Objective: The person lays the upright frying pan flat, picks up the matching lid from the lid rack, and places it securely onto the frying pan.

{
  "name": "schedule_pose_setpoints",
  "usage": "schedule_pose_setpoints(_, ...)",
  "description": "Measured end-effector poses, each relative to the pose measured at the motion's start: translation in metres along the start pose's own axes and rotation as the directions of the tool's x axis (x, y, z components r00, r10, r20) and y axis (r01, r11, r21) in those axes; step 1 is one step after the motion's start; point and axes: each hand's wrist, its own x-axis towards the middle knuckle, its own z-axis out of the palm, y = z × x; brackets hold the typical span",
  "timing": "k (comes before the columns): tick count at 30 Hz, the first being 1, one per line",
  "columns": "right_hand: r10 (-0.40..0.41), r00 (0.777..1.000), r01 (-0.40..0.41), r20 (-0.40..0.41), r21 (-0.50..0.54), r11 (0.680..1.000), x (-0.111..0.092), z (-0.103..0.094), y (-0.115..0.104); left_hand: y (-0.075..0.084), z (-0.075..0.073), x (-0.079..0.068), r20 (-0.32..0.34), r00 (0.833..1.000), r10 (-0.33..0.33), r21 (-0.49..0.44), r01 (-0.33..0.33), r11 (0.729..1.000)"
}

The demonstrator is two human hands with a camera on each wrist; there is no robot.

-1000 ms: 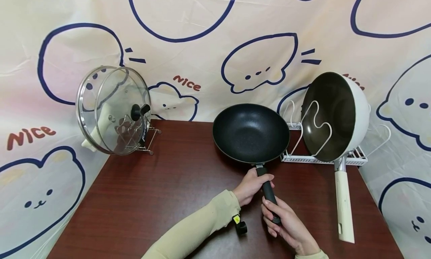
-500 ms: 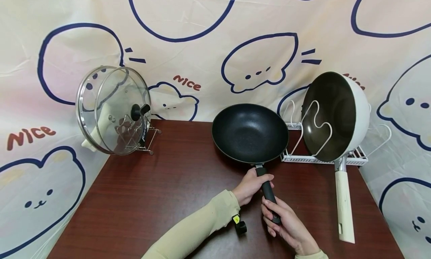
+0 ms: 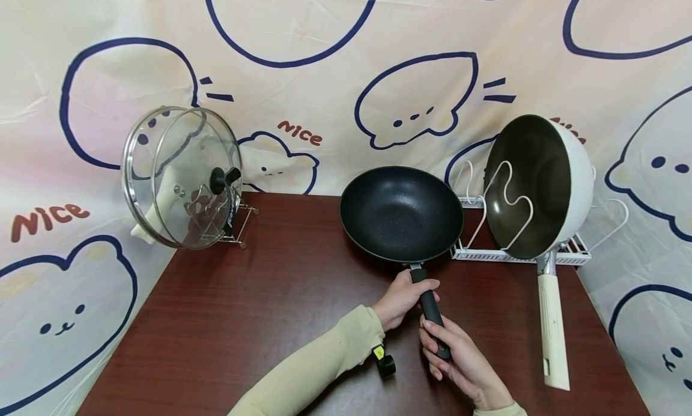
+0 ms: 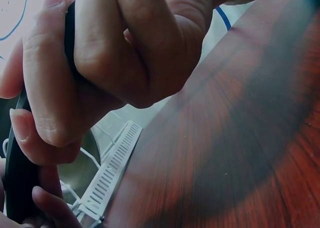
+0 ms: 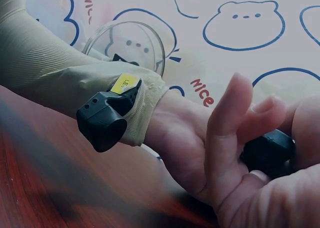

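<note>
Head view: the handle (image 3: 431, 310) of a black pan (image 3: 402, 217) is gripped by two hands, its upper part wrapped by the curled left hand (image 3: 401, 299) and its free end held in the curled fingers of the right hand (image 3: 459, 355). The pan's bowl (image 3: 400, 209) is positioned ahead of both grips, away from the person, and the left hand is set nearer to it; by that relation (bowl far, handle near) any turn of the pan is judged to be governed. Its long axis is pointed from the person toward the printed cloth (image 3: 303, 98) behind, with the handle's near end slanted slightly rightward and the bowl's open face turned upward. Whether its base is touched by the brown table (image 3: 243, 320) cannot be told. Just right of the bowl, a white pan (image 3: 543, 182) is held on edge in a white rack (image 3: 486, 256), its cream handle (image 3: 552, 332) pointed toward the person. Well apart on the left, a glass lid (image 3: 191, 158) is stood on edge in a wire rack (image 3: 250, 224), with its black knob (image 3: 218, 180) turned rightward
</note>
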Motion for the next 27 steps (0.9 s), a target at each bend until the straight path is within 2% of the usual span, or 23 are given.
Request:
schedule_pose_setpoints(16, 0.002, 1.0, -0.002, -0.004, 0.004, 1.0, -0.0004, 0.001, -0.0008, 0.0004, -0.0027, 0.001, 0.038, 0.999, 0.004, -0.007, -0.003, 1.0)
schedule_pose_setpoints(23, 0.016, 0.999, -0.016, -0.041, -0.006, 1.0, -0.0003, 0.0021, -0.0023, 0.0016, -0.0041, 0.0013, 0.039, 0.999, 0.001, -0.001, -0.001, 1.0)
schedule_pose_setpoints(27, 0.018, 0.997, -0.019, -0.069, -0.021, 1.0, 0.0, 0.0028, -0.003, 0.0025, -0.0062, 0.0011, 0.066, 0.998, -0.003, -0.004, 0.003, 1.0)
